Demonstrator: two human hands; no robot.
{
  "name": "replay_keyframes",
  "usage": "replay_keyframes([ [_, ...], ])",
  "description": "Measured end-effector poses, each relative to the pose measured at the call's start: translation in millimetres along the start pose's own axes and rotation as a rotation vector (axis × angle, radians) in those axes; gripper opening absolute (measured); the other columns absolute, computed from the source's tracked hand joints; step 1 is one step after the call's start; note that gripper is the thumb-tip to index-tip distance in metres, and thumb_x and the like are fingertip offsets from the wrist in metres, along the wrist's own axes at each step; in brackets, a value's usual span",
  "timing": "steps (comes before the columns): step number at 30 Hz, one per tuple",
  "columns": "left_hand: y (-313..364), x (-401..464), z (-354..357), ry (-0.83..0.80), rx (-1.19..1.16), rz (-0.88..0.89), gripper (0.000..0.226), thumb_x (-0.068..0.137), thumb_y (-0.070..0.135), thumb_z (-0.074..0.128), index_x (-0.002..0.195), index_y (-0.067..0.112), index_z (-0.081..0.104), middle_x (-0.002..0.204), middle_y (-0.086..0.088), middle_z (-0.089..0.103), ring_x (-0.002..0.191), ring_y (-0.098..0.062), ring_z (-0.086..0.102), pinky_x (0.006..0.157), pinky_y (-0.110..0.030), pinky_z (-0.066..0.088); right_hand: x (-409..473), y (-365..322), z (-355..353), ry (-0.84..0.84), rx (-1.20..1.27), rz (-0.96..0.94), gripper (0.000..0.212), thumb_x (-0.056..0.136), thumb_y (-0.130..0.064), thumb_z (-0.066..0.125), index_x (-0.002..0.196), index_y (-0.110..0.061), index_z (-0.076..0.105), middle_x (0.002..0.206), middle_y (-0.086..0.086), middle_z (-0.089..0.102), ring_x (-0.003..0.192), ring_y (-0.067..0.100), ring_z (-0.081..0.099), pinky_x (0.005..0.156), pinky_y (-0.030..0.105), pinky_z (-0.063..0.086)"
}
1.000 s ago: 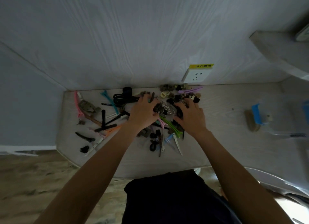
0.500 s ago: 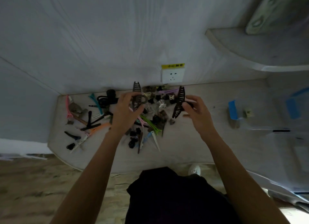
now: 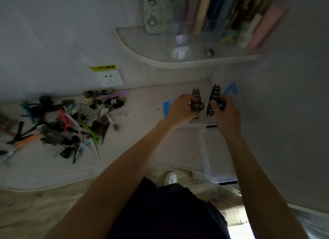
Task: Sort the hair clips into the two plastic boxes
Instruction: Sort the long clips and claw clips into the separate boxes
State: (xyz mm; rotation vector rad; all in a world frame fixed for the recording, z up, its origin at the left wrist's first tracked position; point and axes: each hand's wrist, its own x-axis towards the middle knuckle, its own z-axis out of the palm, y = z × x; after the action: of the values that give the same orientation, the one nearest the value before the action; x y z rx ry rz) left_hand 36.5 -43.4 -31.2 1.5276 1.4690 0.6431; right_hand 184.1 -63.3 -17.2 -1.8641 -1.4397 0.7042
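Black toothed clips upright, left hand (image 3: 179, 109) gripping one (image 3: 196, 100), right hand (image 3: 225, 112) pinching another (image 3: 213, 99)

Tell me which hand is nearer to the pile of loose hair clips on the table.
Left. The left hand, gripping a black clip, is apart from the pile toward the boxes. The right hand, holding another black clip, is farther beyond it.

Both forearms (image 3: 124, 167) are bare to the edge of the picture, with no sleeves, watch or rings showing. The left hand (image 3: 179, 110) and right hand (image 3: 226, 114) wear no gloves. A dark garment (image 3: 160, 212) covers the body below, and one white shoe (image 3: 170, 177) shows beneath it.
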Motion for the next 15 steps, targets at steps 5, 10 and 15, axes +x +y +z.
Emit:
replay_keyframes([
  [5, -2, 33, 33, -0.158, 0.78, 0.05, 0.042, 0.086, 0.038, 0.057, 0.119, 0.013, 0.055, 0.115, -0.012, 0.059, 0.111, -0.032, 0.049, 0.087, -0.037, 0.043, 16, 22, 3, -0.1, -0.24, -0.064, 0.034, 0.095, -0.033, 0.048, 0.115, -0.006, 0.052, 0.109, 0.015, 0.064, 0.096, 0.028, 0.06, 0.075, 0.029, 0.042],
  [10, -11, 39, 27, -0.169, 1.151, 0.039, 0.04, 0.089, 0.037, 0.052, 0.124, 0.018, 0.054, 0.129, -0.008, 0.049, 0.12, -0.029, 0.038, 0.096, -0.036, 0.034, 27, 26, 21, -0.239, -0.497, -0.095, 0.037, 0.097, -0.033, 0.042, 0.112, -0.001, 0.051, 0.104, 0.021, 0.063, 0.091, 0.033, 0.06, 0.068, 0.035, 0.043],
  [15, -15, 22, -1, -0.062, 0.997, 0.16, 0.037, 0.085, 0.025, 0.054, 0.121, 0.02, 0.058, 0.128, -0.005, 0.054, 0.121, -0.027, 0.041, 0.097, -0.036, 0.035, 35, 26, 38, -0.391, -0.639, -0.01, 0.039, 0.101, -0.028, 0.032, 0.124, -0.001, 0.046, 0.123, 0.022, 0.052, 0.108, 0.035, 0.054, 0.085, 0.037, 0.045],
])
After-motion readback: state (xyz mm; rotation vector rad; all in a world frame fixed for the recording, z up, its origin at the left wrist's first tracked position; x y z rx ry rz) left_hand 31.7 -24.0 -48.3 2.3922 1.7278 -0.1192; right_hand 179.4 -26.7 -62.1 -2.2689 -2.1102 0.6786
